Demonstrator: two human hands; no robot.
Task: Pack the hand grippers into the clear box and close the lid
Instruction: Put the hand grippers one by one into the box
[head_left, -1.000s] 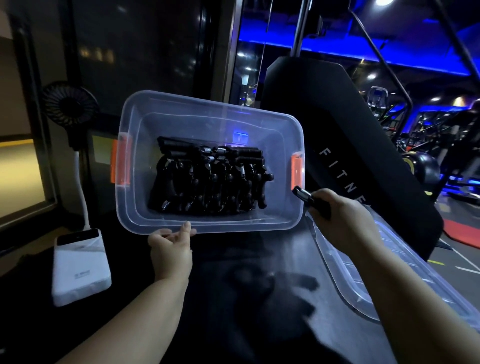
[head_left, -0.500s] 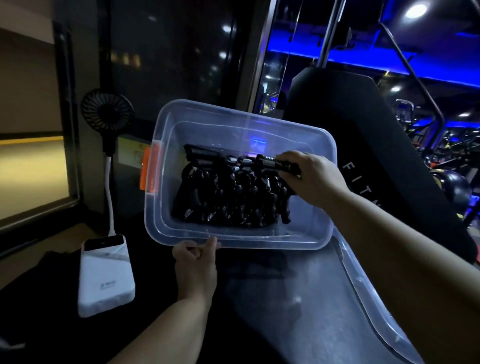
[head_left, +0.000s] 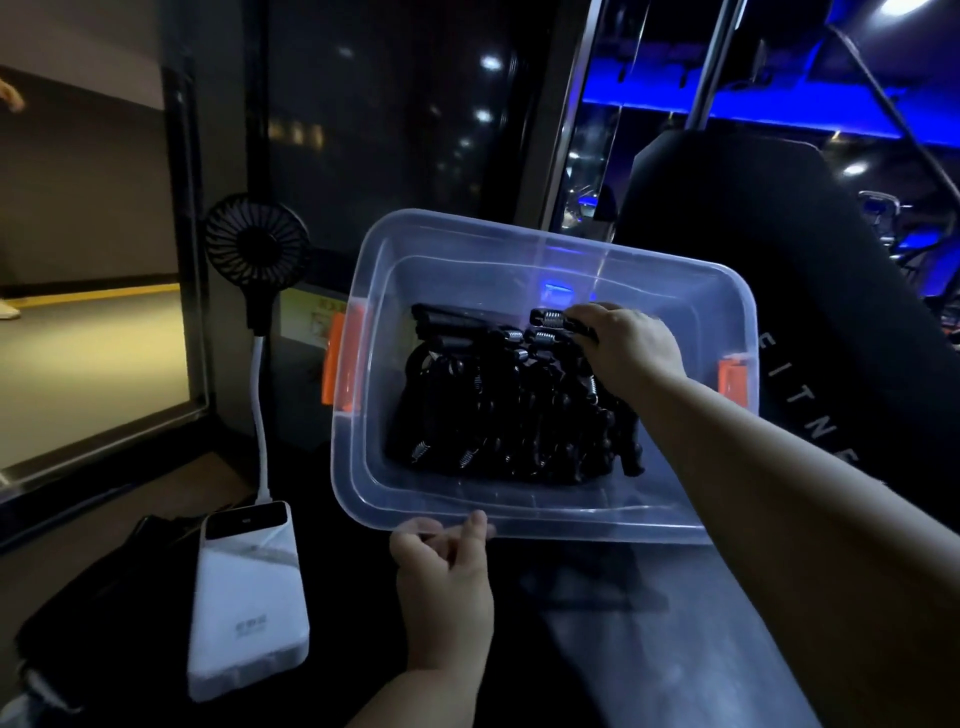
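Since a second ago the right hand has gone from outside the box's right end to inside it, carrying its hand gripper over the pile. The whole scene also sits further right in the head view.

In the head view, the clear box is tilted up towards the camera above a dark surface, with no lid on it. An orange latch shows at its left end and another at its right end. A heap of black hand grippers with silver springs lies on the box floor. The right hand reaches in over the far right part of the heap. Its fingers are curled round the black handle of the one hand gripper, which sits at the top of the pile. The left hand holds the box's near rim, its thumb lying on the edge and the other fingers curled below.

To the left a white power bank lies on the surface. A white stalk rises from it to a small black fan. Behind the box stands a black padded panel with pale lettering.
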